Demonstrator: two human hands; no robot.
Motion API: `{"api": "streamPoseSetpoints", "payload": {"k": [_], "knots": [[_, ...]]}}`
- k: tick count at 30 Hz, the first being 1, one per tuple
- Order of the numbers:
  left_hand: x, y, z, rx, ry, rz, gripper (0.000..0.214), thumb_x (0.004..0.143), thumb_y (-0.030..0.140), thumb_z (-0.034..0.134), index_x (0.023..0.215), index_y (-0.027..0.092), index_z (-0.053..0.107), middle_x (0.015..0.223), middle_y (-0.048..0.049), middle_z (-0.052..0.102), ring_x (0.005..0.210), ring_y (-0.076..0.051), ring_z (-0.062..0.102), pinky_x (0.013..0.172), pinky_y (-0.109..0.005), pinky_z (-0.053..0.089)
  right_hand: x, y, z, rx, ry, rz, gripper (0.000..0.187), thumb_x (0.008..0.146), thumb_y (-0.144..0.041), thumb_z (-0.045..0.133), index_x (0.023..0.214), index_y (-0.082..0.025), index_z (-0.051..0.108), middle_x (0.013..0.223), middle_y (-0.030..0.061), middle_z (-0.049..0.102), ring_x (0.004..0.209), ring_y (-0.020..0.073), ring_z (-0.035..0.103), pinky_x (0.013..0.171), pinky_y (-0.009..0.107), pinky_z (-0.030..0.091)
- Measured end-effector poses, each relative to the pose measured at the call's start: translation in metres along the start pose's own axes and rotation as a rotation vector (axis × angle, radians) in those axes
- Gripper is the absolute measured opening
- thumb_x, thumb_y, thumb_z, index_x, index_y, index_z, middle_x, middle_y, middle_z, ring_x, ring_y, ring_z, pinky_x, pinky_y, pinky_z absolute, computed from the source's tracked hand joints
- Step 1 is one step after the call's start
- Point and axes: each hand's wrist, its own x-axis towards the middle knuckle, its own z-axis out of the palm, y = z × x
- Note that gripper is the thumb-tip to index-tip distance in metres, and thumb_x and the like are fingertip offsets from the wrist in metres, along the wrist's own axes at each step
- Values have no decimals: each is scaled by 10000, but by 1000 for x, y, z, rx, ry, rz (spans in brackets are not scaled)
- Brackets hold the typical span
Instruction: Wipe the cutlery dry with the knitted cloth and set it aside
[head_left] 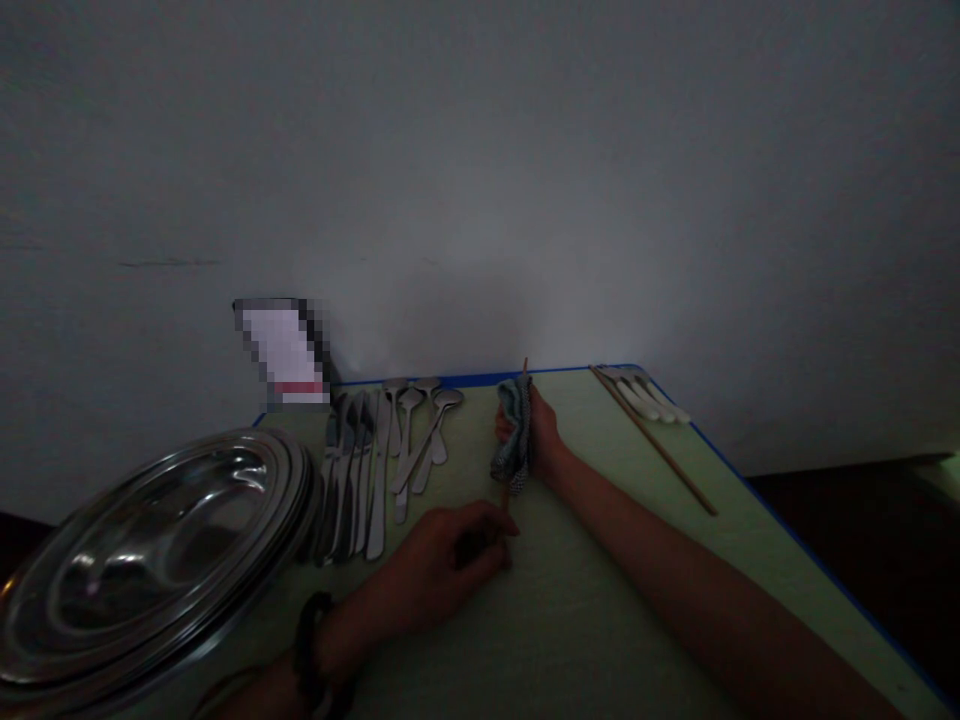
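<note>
Between my hands runs a thin wooden chopstick (526,366), its tip showing above a grey-green cloth. My right hand (541,428) is closed round the cloth (513,440), which wraps the chopstick's middle. Lower down, my left hand (457,560) pinches the chopstick's near end between thumb and fingers. A second chopstick (660,445) lies slantwise on the table to the right. Just left of the cloth, several metal spoons (409,400) lie in a loose group, some crossing. Several table knives (377,480) lie side by side left of the spoons.
A stack of oval steel platters (150,560) fills the table's left side. White-handled cutlery (645,400) lies at the far right corner. A blurred-out phone-like screen (281,345) leans against the wall (480,180). The pale green table (600,620) has a blue edge.
</note>
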Motion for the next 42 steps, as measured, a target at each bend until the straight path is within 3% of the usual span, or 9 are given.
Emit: {"api": "streamPoseSetpoints", "payload": {"k": [4, 8, 12, 19, 27, 31, 37, 42], "knots": [[1, 2, 0, -40, 26, 18, 157, 865, 229, 462, 955, 194, 586, 874, 4, 644, 786, -127, 578, 712, -234, 438, -3, -6, 3, 50, -16, 34, 407, 810, -489, 325, 568, -193, 464, 415, -34, 460, 308, 71, 325, 311, 204, 279], [3, -2, 1, -55, 41, -4, 179, 863, 271, 473, 987, 191, 575, 876, -5, 639, 776, -133, 579, 687, -237, 449, -2, -3, 4, -131, 65, -74, 152, 695, -341, 566, 701, -191, 554, 475, -57, 537, 417, 94, 469, 445, 207, 414], [3, -6, 2, -55, 46, -25, 191, 855, 256, 474, 1011, 191, 565, 868, -6, 637, 758, -135, 576, 671, -241, 452, 0, 4, 3, -261, 61, -147, 257, 613, -277, 697, 832, -191, 594, 665, -38, 641, 588, 105, 571, 603, 222, 466], [2, -5, 1, -26, 54, -19, 174, 853, 233, 469, 983, 190, 576, 858, -2, 626, 760, -136, 564, 672, -245, 442, 3, 7, 0, -201, 79, -128, 318, 684, -491, 612, 760, -183, 607, 655, -6, 648, 635, 131, 590, 616, 246, 457], [2, -11, 2, -65, 83, -26, 248, 879, 330, 454, 1085, 218, 535, 811, 10, 576, 698, -126, 521, 607, -233, 416, 9, 6, -2, -241, 317, -151, 266, 743, -429, 527, 686, -196, 643, 624, -26, 630, 651, 140, 552, 619, 244, 416], [2, -12, 4, -133, 113, 9, 455, 864, 229, 462, 1304, 266, 352, 778, 39, 494, 628, -96, 457, 557, -202, 386, 5, 4, -1, -457, 214, -319, 191, 721, -360, 572, 642, -197, 631, 619, -41, 598, 662, 124, 503, 631, 227, 370], [3, -12, 5, -174, 110, -4, 633, 844, 165, 462, 1398, 289, 180, 767, 45, 517, 622, -90, 465, 584, -208, 398, 0, 3, 5, -504, 175, -285, 220, 721, -408, 581, 738, -195, 629, 717, -20, 624, 726, 134, 528, 665, 236, 379], [4, -10, 3, -163, 77, 3, 621, 844, 163, 448, 1399, 280, 195, 792, 35, 529, 663, -98, 493, 615, -215, 416, 5, 6, 1, -436, 186, -305, 164, 710, -358, 584, 768, -217, 646, 830, -16, 656, 864, 150, 551, 804, 257, 381]]}}
